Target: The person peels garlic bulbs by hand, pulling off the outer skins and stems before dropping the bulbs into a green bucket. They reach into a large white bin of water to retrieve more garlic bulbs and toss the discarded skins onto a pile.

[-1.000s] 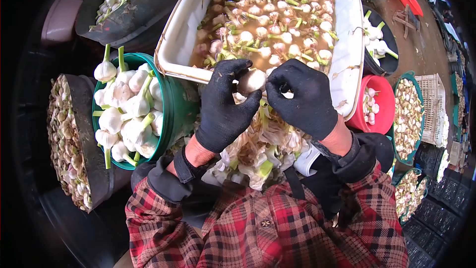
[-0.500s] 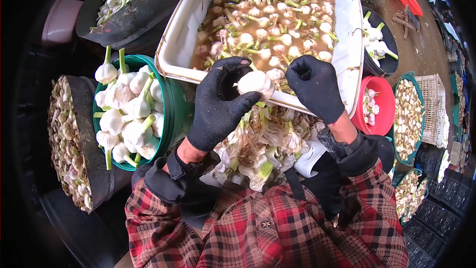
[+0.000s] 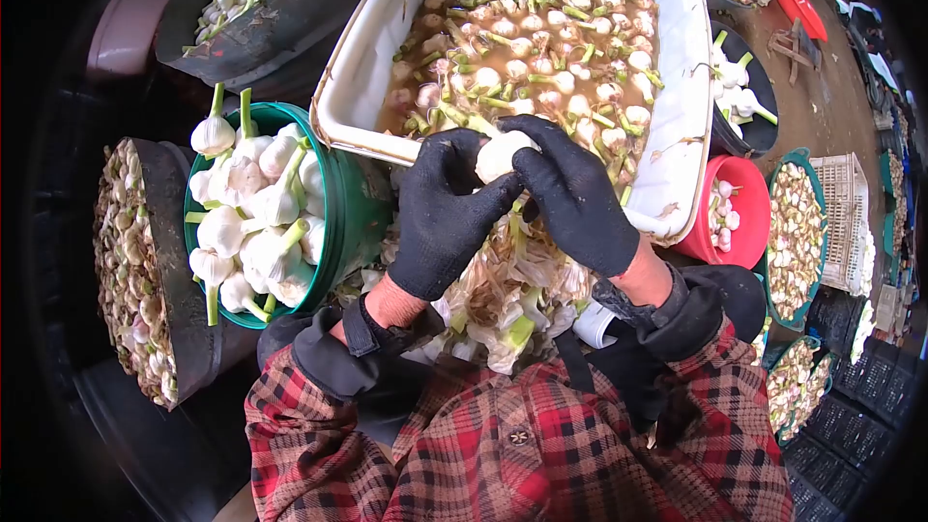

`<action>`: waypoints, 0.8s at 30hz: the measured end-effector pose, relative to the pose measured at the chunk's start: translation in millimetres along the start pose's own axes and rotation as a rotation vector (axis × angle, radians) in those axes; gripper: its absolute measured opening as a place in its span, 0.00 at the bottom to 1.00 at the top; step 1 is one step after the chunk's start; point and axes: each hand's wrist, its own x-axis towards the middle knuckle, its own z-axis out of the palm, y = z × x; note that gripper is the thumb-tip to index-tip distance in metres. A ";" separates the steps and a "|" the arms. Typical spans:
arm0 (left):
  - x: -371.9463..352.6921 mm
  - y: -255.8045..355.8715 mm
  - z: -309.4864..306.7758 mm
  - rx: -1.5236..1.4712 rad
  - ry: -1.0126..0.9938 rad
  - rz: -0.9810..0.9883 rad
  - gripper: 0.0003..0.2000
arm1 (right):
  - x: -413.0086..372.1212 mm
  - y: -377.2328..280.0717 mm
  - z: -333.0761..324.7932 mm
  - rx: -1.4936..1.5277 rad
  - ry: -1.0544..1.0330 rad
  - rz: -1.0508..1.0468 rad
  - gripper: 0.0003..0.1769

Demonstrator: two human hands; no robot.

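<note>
A white garlic bulb (image 3: 502,157) is held between both hands, over the near rim of a white tub (image 3: 372,142). My left hand (image 3: 440,208), in a black glove, is closed around the bulb's left side. The black-gloved right hand (image 3: 572,188) grips the same bulb from the right, with thumb and fingers on it. Its pale green stem points up and left toward the tub. Many unpeeled garlic bulbs (image 3: 565,82) float in the tub's brown water. Below the hands lies a heap of papery garlic skins (image 3: 512,304) on my lap.
To the left stands a green bucket (image 3: 333,222) full of clean white garlic. Dark containers of garlic (image 3: 135,271) lie at the far left and upper left. At right are a red bucket (image 3: 752,213), a black bucket (image 3: 759,130), green baskets of garlic and a beige crate (image 3: 843,217).
My right hand has moved left from beside the bulb and now grips it together with my left hand. The bulb has turned, so its stem shows at the upper left.
</note>
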 end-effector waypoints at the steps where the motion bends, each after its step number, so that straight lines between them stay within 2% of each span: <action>1: -2.9 3.4 0.7 0.044 -0.022 -0.027 0.20 | -0.2 -0.7 2.2 -0.014 0.009 0.013 0.15; 3: -5.4 2.8 0.3 0.087 -0.043 -0.053 0.17 | -0.3 3.6 7.6 -0.051 0.039 -0.039 0.13; 5: -7.6 -5.4 -1.7 0.410 -0.094 0.251 0.15 | -1.6 8.2 14.3 -0.087 0.068 -0.091 0.11; 6: -8.7 2.3 1.5 0.481 -0.105 0.338 0.17 | -3.1 9.6 18.1 -0.108 0.116 -0.098 0.10; 8: -12.0 -0.6 1.0 0.514 -0.106 0.355 0.17 | -5.0 11.8 23.6 -0.119 0.177 -0.101 0.06; 13: -15.1 9.8 8.1 0.594 -0.164 0.461 0.19 | -5.5 12.0 18.3 -0.150 0.163 -0.011 0.09; 15: -12.5 8.7 6.1 0.595 -0.189 0.462 0.20 | -4.4 11.9 11.9 -0.183 0.169 -0.003 0.10; 19: -1.7 3.7 -5.0 0.534 -0.196 0.393 0.17 | 0.5 8.6 -5.4 0.361 0.070 0.333 0.16; 21: -1.6 3.0 -6.4 0.301 -0.146 0.117 0.16 | 3.5 2.8 -12.7 0.373 0.066 0.298 0.13; 22: -0.8 4.5 -6.5 0.281 -0.143 0.076 0.18 | 4.3 3.7 -12.9 0.374 0.065 0.296 0.13; 24: -0.8 9.7 -4.6 0.272 -0.140 0.027 0.18 | 4.2 6.5 -13.6 0.080 0.052 0.154 0.10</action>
